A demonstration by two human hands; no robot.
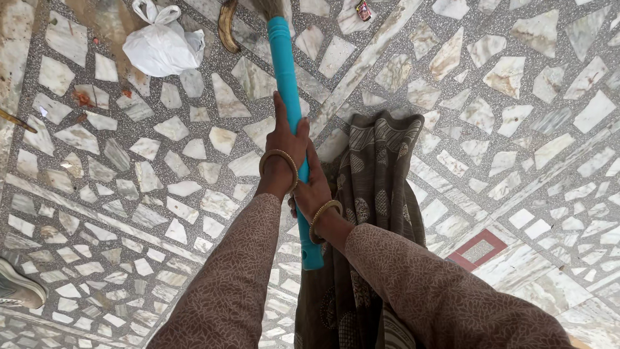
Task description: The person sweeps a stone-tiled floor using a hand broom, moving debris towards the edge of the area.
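- Two hands are wrapped round one turquoise broom handle (288, 84), which runs from the top edge of the view down toward its middle, over a stone-chip floor (516, 116).
- Left hand (284, 139) sits higher on the handle, its grip closed round the shaft with the fingers out of sight behind it; a gold bangle (279, 161) circles the wrist.
- Right hand (311, 187) sits just below, touching the left, its grip likewise closed on the handle; the fingertips cannot be seen. It wears a second bangle (323, 213).
- Below the hands the handle's lower end (312, 255) shows between the two patterned brown sleeves (239, 284).
- Bristles of the broom are almost wholly cut off by the top edge; only a brownish tuft (270, 8) shows.
- A brown patterned cloth (374, 187) hangs just right of the handle, hiding the floor beneath.
- Near the top left of the floor lies a knotted white plastic bag (161, 45), with a curved yellow-brown thing (226, 26) beside it, hard to make out.
- At the left edge a shoe (16, 287) is cut off.
- A small red square inlay (478, 249) marks the floor lower right.
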